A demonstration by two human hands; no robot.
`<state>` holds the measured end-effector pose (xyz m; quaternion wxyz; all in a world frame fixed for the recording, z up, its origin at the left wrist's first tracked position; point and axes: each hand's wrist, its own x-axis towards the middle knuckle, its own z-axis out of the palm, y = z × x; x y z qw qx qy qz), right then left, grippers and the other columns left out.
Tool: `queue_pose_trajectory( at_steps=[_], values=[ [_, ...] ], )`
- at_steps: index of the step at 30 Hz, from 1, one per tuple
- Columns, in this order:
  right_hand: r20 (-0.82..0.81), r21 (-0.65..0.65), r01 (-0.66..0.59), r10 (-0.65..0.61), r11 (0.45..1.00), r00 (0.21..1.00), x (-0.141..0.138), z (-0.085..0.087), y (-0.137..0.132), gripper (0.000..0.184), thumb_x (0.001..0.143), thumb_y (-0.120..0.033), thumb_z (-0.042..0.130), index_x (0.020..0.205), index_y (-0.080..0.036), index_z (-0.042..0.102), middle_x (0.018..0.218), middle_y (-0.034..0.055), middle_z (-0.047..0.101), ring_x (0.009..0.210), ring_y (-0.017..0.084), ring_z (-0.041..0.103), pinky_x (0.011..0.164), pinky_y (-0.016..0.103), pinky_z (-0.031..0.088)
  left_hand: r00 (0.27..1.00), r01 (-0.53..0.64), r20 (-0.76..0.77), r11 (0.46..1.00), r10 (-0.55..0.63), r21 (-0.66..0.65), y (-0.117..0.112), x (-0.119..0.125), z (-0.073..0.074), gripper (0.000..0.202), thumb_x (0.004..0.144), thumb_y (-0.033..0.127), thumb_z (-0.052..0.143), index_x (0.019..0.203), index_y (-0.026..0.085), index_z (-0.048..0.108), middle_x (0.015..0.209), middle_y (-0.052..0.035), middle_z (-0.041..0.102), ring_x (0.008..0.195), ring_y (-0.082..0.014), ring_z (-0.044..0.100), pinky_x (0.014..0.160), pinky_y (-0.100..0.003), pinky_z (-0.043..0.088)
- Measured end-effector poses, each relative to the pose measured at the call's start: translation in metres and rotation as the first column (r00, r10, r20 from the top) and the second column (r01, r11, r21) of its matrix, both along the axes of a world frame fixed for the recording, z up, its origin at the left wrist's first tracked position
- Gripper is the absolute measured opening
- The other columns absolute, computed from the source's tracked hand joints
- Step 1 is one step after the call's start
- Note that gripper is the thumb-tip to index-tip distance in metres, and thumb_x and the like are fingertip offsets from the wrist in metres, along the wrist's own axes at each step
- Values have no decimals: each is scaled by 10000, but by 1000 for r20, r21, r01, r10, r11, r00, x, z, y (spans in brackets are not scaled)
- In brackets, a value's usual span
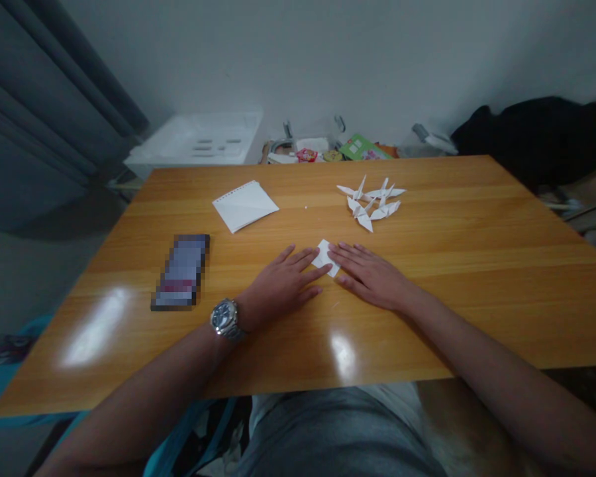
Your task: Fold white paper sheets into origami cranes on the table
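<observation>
A small folded piece of white paper [324, 249] lies flat on the wooden table in front of me. My left hand [291, 278] rests palm down at its left side, fingers stretched out, fingertips touching the paper. From the right, my right hand [370, 273] lies flat with its fingers extended over the paper's right edge. Both hands cover parts of the paper, so its full outline is hidden. Beyond them, several folded white paper cranes [370, 202] sit in a cluster.
A stack of white notepad sheets [246, 207] lies at the back left. A phone [181, 271], blurred out, is on the table's left. Behind the far edge stand a white plastic tray [203, 136] and a green packet [362, 148]. A dark cloth [531, 142] is at right.
</observation>
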<state>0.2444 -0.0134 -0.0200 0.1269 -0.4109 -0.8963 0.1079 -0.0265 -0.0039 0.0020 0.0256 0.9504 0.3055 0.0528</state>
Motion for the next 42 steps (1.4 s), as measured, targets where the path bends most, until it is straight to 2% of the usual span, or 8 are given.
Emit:
queue_pose_trajectory(
  at_steps=[5, 13, 18, 24, 29, 35, 38, 42],
  values=[
    [12, -4, 0, 0, 1000, 1000, 0, 0, 0, 597, 1068, -486, 355, 1616, -256, 297, 1641, 75, 360, 1523, 253, 332, 1252, 524, 290, 1000, 13, -7, 1000, -13, -5, 2, -2, -3, 506, 1070, 479, 387, 1539, 293, 431, 1630, -103, 377, 1517, -244, 339, 1260, -504, 197],
    [24, -3, 1, -1, 1000, 1000, 0, 2, -1, 594, 1070, -487, 344, 1609, -237, 316, 1647, 80, 351, 1525, 255, 330, 1251, 527, 290, 999, 31, 12, 999, -31, 9, 2, -3, 0, 511, 1065, 457, 414, 1532, 252, 447, 1624, -109, 384, 1522, -258, 322, 1258, -473, 232],
    [28, -5, 0, 0, 1000, 1000, -1, 2, -1, 597, 1070, -487, 346, 1606, -227, 322, 1648, 86, 345, 1527, 254, 325, 1253, 523, 287, 998, 56, 6, 998, -56, -36, 4, -3, 1, 512, 1080, 458, 366, 1532, 232, 443, 1610, -94, 413, 1493, -234, 378, 1263, -455, 224],
    [45, -9, 8, -7, 1000, 999, -2, 2, -1, 617, 1071, -503, 327, 1606, -195, 322, 1646, 94, 346, 1529, 257, 318, 1259, 513, 277, 1000, 29, 6, 996, -28, -86, 6, -3, 1, 567, 1075, 497, 350, 1545, 189, 419, 1611, -101, 410, 1487, -226, 388, 1277, -440, 186],
    [14, -22, 7, -6, 1000, 1000, -1, 3, -1, 608, 1066, -491, 360, 1608, -219, 321, 1643, 93, 353, 1526, 258, 325, 1255, 520, 283, 1000, -1, 5, 996, 2, -92, 5, 0, 2, 539, 1077, 466, 359, 1532, 188, 443, 1605, -88, 423, 1479, -252, 395, 1275, -472, 193],
    [-88, -17, -60, 59, 998, 994, 7, 7, 0, 546, 1056, -449, 429, 1545, -206, 445, 1649, 118, 336, 1522, 271, 335, 1243, 527, 304, 1000, -3, 28, 999, 4, -53, 2, 0, 4, 505, 1068, 429, 409, 1507, 192, 487, 1593, -116, 428, 1477, -280, 387, 1255, -478, 251],
    [-105, -8, -81, 79, 997, 991, 11, 6, 1, 501, 1050, -427, 457, 1498, -212, 519, 1620, 113, 402, 1496, 282, 388, 1234, 524, 323, 999, -4, 31, 999, 6, -37, 1, 0, 5, 498, 1066, 415, 420, 1502, 187, 495, 1568, -130, 456, 1454, -284, 418, 1244, -472, 275],
    [-88, -52, -80, 75, 995, 993, 14, 5, 2, 500, 1058, -430, 443, 1515, -238, 499, 1588, 94, 453, 1490, 278, 397, 1241, 543, 302, 1000, -7, 27, 998, 9, -57, 2, 0, 4, 504, 1071, 443, 395, 1504, 202, 490, 1549, -102, 494, 1416, -271, 469, 1244, -477, 269]
  ],
)
